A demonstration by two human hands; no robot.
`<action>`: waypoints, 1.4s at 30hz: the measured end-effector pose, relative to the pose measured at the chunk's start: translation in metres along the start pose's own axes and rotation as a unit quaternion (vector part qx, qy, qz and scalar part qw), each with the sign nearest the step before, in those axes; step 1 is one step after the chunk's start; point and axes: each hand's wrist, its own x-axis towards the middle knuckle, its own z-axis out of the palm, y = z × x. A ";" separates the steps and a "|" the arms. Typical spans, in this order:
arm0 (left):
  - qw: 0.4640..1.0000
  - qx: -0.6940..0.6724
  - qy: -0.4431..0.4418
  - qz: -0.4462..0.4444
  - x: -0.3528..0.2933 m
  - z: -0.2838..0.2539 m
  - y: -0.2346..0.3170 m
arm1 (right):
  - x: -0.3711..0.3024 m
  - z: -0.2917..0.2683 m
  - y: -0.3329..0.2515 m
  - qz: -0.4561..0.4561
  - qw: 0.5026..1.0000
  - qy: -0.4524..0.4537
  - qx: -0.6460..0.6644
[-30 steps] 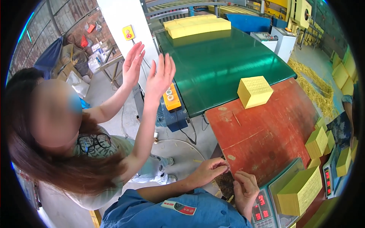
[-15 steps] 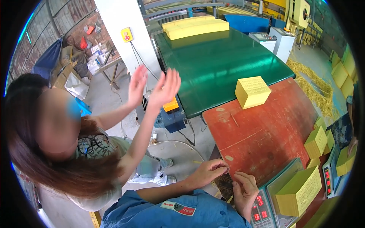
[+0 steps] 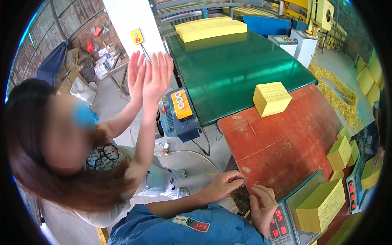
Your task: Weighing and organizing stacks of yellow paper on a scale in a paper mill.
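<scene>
My left hand (image 3: 224, 186) is over the near left corner of the red table (image 3: 281, 143), thumb and fingers pinched together; whatever is between them, if anything, is too small to make out. My right hand (image 3: 263, 206) is beside it, fingers loosely curled with a gap to the thumb, and nothing visible in it. Right next to that hand stands a digital scale (image 3: 281, 226) with a red lit display. A stack of yellow paper (image 3: 321, 206) sits on its pan. Another yellow paper stack (image 3: 271, 99) stands at the table's far edge, touched by neither hand.
A green conveyor belt (image 3: 241, 61) adjoins the table, bearing a row of yellow stacks (image 3: 212, 29). An orange button box (image 3: 181, 104) sits beside the belt. A co-worker (image 3: 102, 163) stands at left, both hands raised. More yellow stacks (image 3: 339, 153) and a second scale (image 3: 353, 185) are at right.
The co-worker's raised hands have moved left and come closer together, uncovering the button box. My two hands, the scale and the yellow stacks have stayed put.
</scene>
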 end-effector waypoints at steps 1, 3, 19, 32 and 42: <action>1.000 -0.003 0.000 -0.001 0.000 -0.001 0.000 | 0.000 0.001 0.000 -0.001 1.000 0.000 -0.001; 1.000 0.001 -0.001 -0.003 -0.001 -0.001 0.001 | 0.001 0.001 -0.001 -0.003 1.000 -0.001 -0.002; 1.000 0.014 -0.001 -0.003 0.000 -0.007 0.003 | 0.004 0.007 0.002 -0.012 1.000 -0.003 -0.002; 1.000 0.021 0.009 -0.002 -0.002 -0.012 0.006 | 0.012 0.008 -0.017 -0.027 1.000 -0.004 -0.015; 1.000 0.020 -0.002 0.016 -0.004 -0.015 0.005 | 0.011 0.011 -0.017 -0.031 1.000 -0.006 0.002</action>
